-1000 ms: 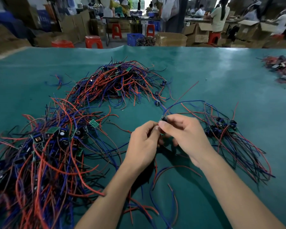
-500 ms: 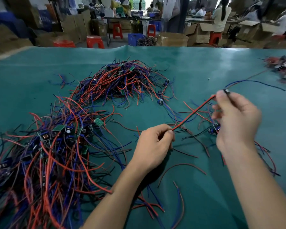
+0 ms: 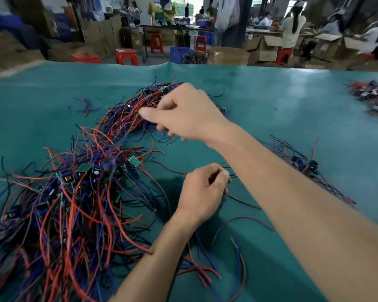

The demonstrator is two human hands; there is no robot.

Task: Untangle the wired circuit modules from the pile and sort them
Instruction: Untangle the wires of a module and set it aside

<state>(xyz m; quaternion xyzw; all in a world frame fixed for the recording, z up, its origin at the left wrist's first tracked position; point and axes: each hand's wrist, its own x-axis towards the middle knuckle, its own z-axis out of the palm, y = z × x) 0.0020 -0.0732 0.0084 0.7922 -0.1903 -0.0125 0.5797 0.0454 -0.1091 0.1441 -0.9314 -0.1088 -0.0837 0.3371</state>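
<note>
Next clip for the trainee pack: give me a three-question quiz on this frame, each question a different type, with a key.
1. True or false: the right hand reaches over the far tangle of wires, at the back of the green mat.
2. Multiple choice: where is the left hand? A) buried in the big near pile B) on the mat to the right of that pile, fingers curled C) out of view
3. Fill in: the small sorted bundle lies on the ____ side of the right forearm.

Key: 1 true; 2 B; 3 right. Whether the left hand actually pinches a thin wire cannot be told here.
</note>
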